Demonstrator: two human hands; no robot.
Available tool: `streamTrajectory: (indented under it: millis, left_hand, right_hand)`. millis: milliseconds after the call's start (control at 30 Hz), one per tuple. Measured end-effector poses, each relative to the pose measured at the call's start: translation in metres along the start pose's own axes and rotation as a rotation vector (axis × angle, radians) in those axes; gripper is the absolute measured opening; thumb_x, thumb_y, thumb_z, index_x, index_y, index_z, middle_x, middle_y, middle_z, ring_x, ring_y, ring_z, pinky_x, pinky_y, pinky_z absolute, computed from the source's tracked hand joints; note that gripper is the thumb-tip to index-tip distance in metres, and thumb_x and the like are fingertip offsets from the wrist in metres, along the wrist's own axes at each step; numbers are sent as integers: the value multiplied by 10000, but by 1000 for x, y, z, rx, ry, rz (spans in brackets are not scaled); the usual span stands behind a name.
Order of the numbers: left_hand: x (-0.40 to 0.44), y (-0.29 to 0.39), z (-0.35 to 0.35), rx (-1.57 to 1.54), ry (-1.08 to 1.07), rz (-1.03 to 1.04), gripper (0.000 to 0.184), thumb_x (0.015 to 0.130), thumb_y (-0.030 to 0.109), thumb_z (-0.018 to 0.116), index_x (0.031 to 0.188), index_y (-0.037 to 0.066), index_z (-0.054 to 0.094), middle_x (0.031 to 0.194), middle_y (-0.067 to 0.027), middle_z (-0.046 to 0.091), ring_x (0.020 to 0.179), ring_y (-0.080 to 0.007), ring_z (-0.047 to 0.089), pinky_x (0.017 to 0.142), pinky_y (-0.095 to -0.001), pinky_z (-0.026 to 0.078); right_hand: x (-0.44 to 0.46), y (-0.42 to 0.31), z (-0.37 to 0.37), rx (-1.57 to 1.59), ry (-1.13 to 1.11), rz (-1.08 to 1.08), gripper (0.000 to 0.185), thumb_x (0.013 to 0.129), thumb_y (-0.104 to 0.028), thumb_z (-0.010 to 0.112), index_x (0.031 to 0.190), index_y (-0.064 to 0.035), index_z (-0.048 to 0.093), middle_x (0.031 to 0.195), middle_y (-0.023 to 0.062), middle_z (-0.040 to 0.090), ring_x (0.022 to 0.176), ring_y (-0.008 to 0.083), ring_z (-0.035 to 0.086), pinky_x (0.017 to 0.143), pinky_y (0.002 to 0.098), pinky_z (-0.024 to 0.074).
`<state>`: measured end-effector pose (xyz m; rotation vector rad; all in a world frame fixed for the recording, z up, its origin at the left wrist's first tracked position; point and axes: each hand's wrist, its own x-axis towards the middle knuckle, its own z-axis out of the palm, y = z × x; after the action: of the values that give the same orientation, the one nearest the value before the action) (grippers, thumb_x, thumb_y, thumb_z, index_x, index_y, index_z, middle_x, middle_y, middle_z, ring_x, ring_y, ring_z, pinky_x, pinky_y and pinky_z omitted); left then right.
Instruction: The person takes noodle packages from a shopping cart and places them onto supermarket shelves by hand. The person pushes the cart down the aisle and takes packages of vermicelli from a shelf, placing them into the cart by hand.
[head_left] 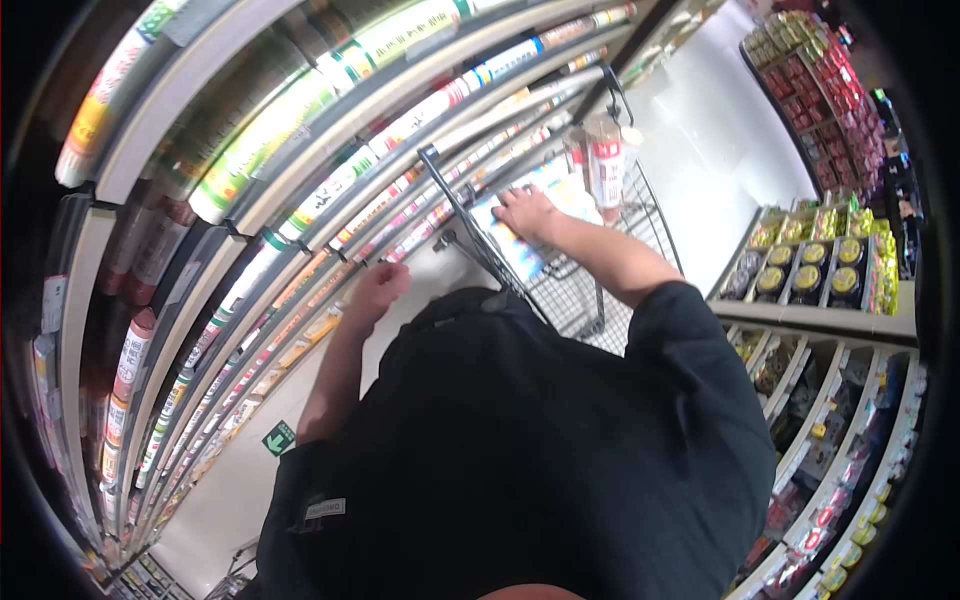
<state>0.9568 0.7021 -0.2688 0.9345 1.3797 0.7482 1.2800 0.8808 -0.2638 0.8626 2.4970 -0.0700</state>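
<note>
My right hand (527,213) reaches into a wire shopping cart (580,300). Its fingers are bent over a blue, white and multicoloured package (522,258), whose kind I cannot make out. A tall container with a red and white label (607,172) stands at the cart's far end, just beyond this hand. Close to the shelves on the left, my left hand (382,287) hangs beside the cart with its fingers curled in. Nothing shows in it.
Long shelves of packaged goods (300,225) curve along the left side. Display racks with jars and packets (810,270) stand on the right, and another display (810,90) is farther back. A green arrow sign (278,438) marks the pale floor.
</note>
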Motion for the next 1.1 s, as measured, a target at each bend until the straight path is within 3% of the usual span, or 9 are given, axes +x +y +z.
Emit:
streamTrajectory:
  millis: [167,267,433,600,700,767,933,1033,1100]
  left_hand:
    - [12,-21,10,-111,-91,249,100,903,112,643,983,69,685,946,-9,619,839,-104,598,764,-282,501]
    - [4,2,16,-219,-116,-69,260,1014,255,637,1199,74,663,1086,-10,689,977,-114,655,863,-274,533]
    - [1,39,22,-220,-187,-146,455,1055,424,558,1309,52,621,1228,-107,687,1063,-176,665,927,-322,530]
    - [11,72,34,-413,-393,-217,776,1016,709,430,1404,42,518,1281,-227,645,1132,-275,659,949,-388,530]
    - [14,93,34,-795,-483,-110,736,1026,719,371,1420,110,498,1218,-110,668,1028,-224,660,872,-334,514]
    - [3,113,28,-965,-310,18,692,1047,696,328,1419,139,500,1218,-72,661,977,-202,652,834,-300,490]
    - [-16,122,-6,-1022,-278,342,474,1100,323,461,1493,65,398,1343,-162,592,1226,-294,629,1065,-509,500]
    - [-47,144,-20,-982,-61,656,435,1088,276,493,1449,44,420,1326,-184,593,1232,-318,623,1068,-521,501]
    - [-68,156,-33,-886,125,767,405,1051,155,549,1410,14,426,1308,-184,596,1230,-327,619,1066,-521,503]
  right_hand:
    - [1,3,35,143,53,67,678,812,-290,798,1430,-210,531,1316,107,594,1259,302,595,988,489,498]
    - [-2,7,-4,180,-151,86,706,780,-374,850,1435,-343,588,1454,100,515,1399,325,457,1108,554,409]
    - [-36,4,-58,509,150,-152,359,795,-216,745,1150,-166,720,1218,119,624,1202,378,550,1036,440,462]
    - [-98,-49,-188,680,286,-503,328,778,-95,773,1094,-169,725,1193,78,585,1201,345,512,1037,421,444]
    - [-103,-57,-222,686,296,-714,378,719,-107,840,1074,-172,726,1248,70,530,1273,349,467,1064,429,422]
    - [-106,-62,-235,651,271,-843,409,725,-61,818,1104,-188,730,1317,57,505,1348,366,417,1129,453,384]
    - [-101,-70,-252,789,522,-852,421,880,-87,766,1277,-166,649,1436,109,465,1371,328,458,1102,442,426]
    - [-78,-68,-220,1769,271,-524,531,970,-141,708,1449,-97,484,1455,146,472,1320,290,528,1037,402,500]
    - [-60,-59,-193,2291,-142,-569,677,1033,-419,603,1545,-70,331,1376,212,553,1173,325,642,899,428,591]
